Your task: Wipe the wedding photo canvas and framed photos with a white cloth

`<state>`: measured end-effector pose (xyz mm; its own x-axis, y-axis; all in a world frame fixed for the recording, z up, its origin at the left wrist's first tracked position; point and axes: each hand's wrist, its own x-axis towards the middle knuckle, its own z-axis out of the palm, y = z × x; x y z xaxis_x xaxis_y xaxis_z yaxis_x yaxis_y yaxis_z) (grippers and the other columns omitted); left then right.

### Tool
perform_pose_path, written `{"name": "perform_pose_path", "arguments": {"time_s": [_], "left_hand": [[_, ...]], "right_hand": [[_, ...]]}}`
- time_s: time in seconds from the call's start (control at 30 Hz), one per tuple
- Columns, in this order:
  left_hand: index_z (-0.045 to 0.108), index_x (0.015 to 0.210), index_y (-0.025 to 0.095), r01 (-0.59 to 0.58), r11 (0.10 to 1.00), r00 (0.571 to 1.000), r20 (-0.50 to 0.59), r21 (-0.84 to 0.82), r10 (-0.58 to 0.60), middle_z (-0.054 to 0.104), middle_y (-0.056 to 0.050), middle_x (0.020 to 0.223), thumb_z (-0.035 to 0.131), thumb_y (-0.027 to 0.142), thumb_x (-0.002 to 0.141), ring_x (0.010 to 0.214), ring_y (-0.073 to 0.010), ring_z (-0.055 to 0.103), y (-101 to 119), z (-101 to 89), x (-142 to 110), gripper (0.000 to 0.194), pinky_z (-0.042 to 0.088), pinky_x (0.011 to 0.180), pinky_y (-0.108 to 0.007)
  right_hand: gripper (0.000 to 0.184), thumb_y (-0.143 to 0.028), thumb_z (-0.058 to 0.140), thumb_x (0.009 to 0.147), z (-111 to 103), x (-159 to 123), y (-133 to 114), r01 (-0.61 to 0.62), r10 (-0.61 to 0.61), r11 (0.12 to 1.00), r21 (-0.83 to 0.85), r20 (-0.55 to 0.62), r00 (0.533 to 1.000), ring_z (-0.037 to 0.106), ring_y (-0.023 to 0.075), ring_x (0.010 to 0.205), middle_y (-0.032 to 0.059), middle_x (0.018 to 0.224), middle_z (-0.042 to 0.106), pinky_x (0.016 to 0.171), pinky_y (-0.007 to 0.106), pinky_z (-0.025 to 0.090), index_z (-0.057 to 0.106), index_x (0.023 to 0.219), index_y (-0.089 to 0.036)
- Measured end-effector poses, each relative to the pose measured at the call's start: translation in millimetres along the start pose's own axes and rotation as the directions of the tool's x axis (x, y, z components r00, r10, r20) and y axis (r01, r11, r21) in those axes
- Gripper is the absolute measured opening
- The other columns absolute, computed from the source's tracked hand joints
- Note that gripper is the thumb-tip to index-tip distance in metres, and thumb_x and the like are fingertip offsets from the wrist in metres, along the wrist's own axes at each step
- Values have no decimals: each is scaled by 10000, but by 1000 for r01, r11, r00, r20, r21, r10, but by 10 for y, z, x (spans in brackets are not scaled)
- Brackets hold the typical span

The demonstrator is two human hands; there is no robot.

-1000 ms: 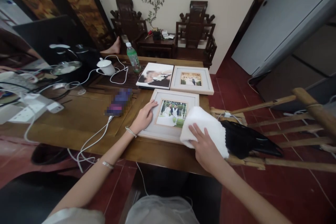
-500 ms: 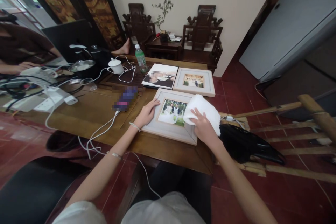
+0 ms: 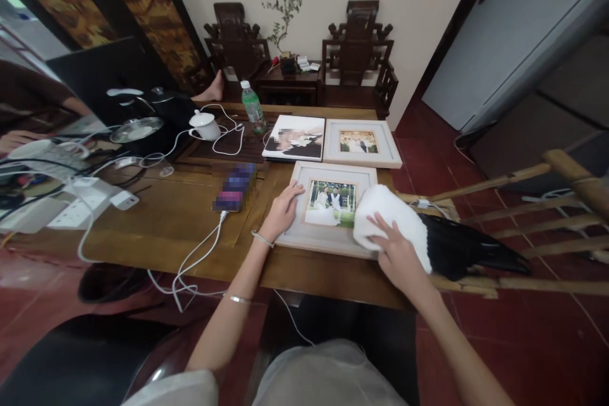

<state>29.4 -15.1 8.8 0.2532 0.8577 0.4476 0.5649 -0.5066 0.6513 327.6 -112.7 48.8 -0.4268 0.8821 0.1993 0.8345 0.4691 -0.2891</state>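
Note:
A pale wooden picture frame (image 3: 299, 228) with a photo (image 3: 332, 203) of two people lies flat near the table's front edge. My left hand (image 3: 284, 208) rests on its left border, fingers stretched out and lying on the frame. Bunched in my right hand (image 3: 394, 250) is a white towel (image 3: 390, 219), pressed over the frame's lower right corner and hanging past its right side. The towel hides that part of the frame.
Behind lie a photo album (image 3: 295, 137) and a second picture frame (image 3: 361, 162). A charging phone (image 3: 234, 187), bottle (image 3: 253, 108), lidded cup (image 3: 205, 125), power strip (image 3: 78, 203) and tangled cables are on the left. A bamboo chair (image 3: 499, 181) with a black bag (image 3: 457, 247) stands right.
My right hand and the towel have moved toward the frame's lower right corner, uncovering the photo's right part. My left hand stays on the left border. The view has shifted left.

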Motion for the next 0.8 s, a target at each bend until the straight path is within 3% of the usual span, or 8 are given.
{"name": "perform_pose_path", "arguments": {"time_s": [0.17, 0.27, 0.4, 0.5, 0.57, 0.63, 0.73, 0.8], "left_hand": [[565, 1201, 139, 29, 999, 999, 19, -17, -29, 573, -139, 1314, 438, 111, 877, 1359, -227, 386, 28, -9, -4, 348, 320, 1126, -443], [564, 1202, 155, 33, 999, 999, -4, -17, -33, 583, -123, 1302, 437, 98, 870, 1352, -221, 395, 41, 0, -21, 360, 322, 1124, -447], [567, 1196, 151, 10, 1000, 1000, -5, -5, -10, 562, -125, 1326, 413, 85, 868, 1373, -223, 357, 22, 25, -50, 368, 291, 1140, -468], [555, 1212, 151, -12, 1000, 1000, 28, 18, 11, 504, -131, 1384, 411, 94, 872, 1401, -237, 300, -2, 40, -66, 374, 263, 1146, -503], [552, 1213, 158, -18, 999, 999, 29, 29, 17, 495, -128, 1392, 398, 92, 878, 1406, -237, 291, -9, 43, -72, 375, 266, 1143, -516], [553, 1211, 160, -21, 999, 1000, 16, 28, 20, 507, -128, 1379, 384, 83, 882, 1402, -229, 301, -6, 40, -74, 378, 277, 1140, -509], [562, 1206, 156, -25, 1000, 1000, 3, 14, 25, 531, -131, 1355, 383, 75, 881, 1389, -220, 330, 6, 32, -73, 380, 292, 1138, -489], [579, 1189, 161, -28, 1000, 1000, -1, 5, 28, 546, -124, 1342, 391, 72, 877, 1379, -221, 349, 10, 30, -70, 375, 299, 1136, -484]], "right_hand": [[561, 48, 374, 636, -46, 537, 224, -70, 70, 997, -32, 11, 997, 317, 281, 1364, 144, 1391, 483, 1114, 552, 252, 676, 1079, -115], [566, 54, 373, 637, -67, 669, 235, -76, 80, 994, -77, 54, 995, 305, 289, 1371, 152, 1401, 469, 1111, 567, 238, 670, 1092, -103], [544, 51, 370, 656, -105, 404, 70, -19, 36, 991, -133, 128, 991, 283, 310, 1378, 165, 1420, 445, 1096, 598, 241, 670, 1083, -103], [547, 42, 356, 667, -197, 142, -50, 36, -16, 994, -98, 200, 980, 281, 296, 1381, 145, 1419, 454, 1095, 584, 262, 669, 1083, -125], [571, 40, 352, 661, -268, 110, -81, 44, -32, 997, -56, 194, 980, 295, 262, 1378, 121, 1422, 455, 1104, 548, 278, 655, 1106, -147], [585, 38, 360, 660, -305, 244, -88, 14, -11, 999, -46, 80, 997, 281, 249, 1386, 110, 1443, 431, 1111, 528, 278, 634, 1139, -152], [579, 45, 391, 662, -233, 702, -126, -5, -7, 996, -93, -129, 992, 176, 285, 1417, 96, 1499, 344, 1115, 562, 240, 630, 1152, -150], [587, 61, 418, 663, -102, 1087, -201, 112, -126, 982, -150, -90, 988, 111, 310, 1426, 88, 1521, 299, 1118, 595, 189, 632, 1163, -159]]}}
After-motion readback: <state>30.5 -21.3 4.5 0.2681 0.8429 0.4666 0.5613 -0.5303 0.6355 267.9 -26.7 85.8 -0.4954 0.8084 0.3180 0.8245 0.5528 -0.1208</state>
